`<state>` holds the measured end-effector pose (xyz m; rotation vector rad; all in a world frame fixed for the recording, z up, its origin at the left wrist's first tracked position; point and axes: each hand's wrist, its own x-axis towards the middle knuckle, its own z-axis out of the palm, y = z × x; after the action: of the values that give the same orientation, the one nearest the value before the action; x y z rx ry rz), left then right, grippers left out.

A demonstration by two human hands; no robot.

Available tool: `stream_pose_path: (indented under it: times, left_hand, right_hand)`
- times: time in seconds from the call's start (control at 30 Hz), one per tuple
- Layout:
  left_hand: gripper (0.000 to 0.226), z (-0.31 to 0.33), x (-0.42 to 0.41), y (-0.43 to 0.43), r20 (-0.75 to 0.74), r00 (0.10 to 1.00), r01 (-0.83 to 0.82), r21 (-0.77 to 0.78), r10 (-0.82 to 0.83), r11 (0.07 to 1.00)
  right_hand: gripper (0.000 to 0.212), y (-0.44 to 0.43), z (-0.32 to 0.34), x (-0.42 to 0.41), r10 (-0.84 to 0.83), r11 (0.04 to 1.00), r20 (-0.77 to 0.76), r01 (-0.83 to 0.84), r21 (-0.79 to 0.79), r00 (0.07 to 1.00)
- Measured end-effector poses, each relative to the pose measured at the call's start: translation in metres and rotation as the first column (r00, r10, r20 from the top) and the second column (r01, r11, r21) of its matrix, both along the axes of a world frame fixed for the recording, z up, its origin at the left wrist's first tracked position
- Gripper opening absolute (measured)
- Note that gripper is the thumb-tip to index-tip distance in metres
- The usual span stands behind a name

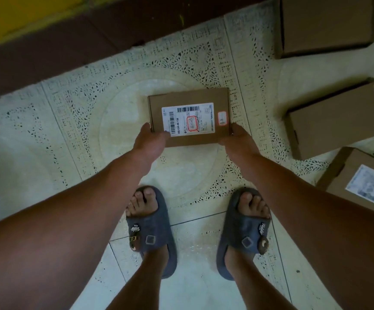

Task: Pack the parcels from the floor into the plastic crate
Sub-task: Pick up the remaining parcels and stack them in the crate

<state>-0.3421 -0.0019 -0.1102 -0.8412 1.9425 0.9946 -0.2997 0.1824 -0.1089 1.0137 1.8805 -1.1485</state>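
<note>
While both hands grip one parcel (188, 116), the job looks barely begun, as far as the head view shows. The left hand (150, 139) clamps the parcel's near left corner and the right hand (239, 139) its near right corner; the box sits label up between them, over the round pattern on the floor (69, 135), just ahead of the slippers (151, 229). I cannot tell whether it is lifted clear or resting on the tiles. Three more boxes lie along the floor's right edge: one at the far right corner (324, 23), one at mid edge (336, 121), and a labelled one (365, 184) nearest. The crate is out of view, so what it already holds cannot be judged. By my reading, at least four parcels are left to pack.
</note>
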Motion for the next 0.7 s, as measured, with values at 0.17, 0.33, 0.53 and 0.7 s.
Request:
stream_pose_path:
  times: [0.17, 0.33, 0.53, 0.7]
  left_hand:
    - [0.022, 0.027, 0.006, -0.009, 0.019, 1.000, -0.016, 0.048, 0.015, 0.999]
    - [0.023, 0.098, 0.027, -0.018, 0.013, 1.000, -0.012, 0.158, 0.010, 0.987]
    - [0.022, 0.217, 0.059, -0.033, 0.024, 0.999, -0.053, 0.245, 0.048, 0.968]
    - [0.027, 0.305, 0.084, -0.062, -0.063, 0.980, -0.160, 0.310, 0.189, 0.937]
  right_hand:
    - [0.021, 0.000, 0.028, 0.013, -0.011, 1.000, -0.005, 0.011, 0.022, 1.000]
    - [0.025, -0.002, 0.105, 0.042, -0.055, 0.997, 0.000, 0.055, 0.046, 0.999]
    - [0.022, -0.018, 0.228, 0.070, -0.078, 0.993, -0.033, 0.081, 0.081, 0.996]
    - [0.020, -0.038, 0.307, 0.089, -0.048, 0.998, -0.145, 0.053, 0.032, 0.988]
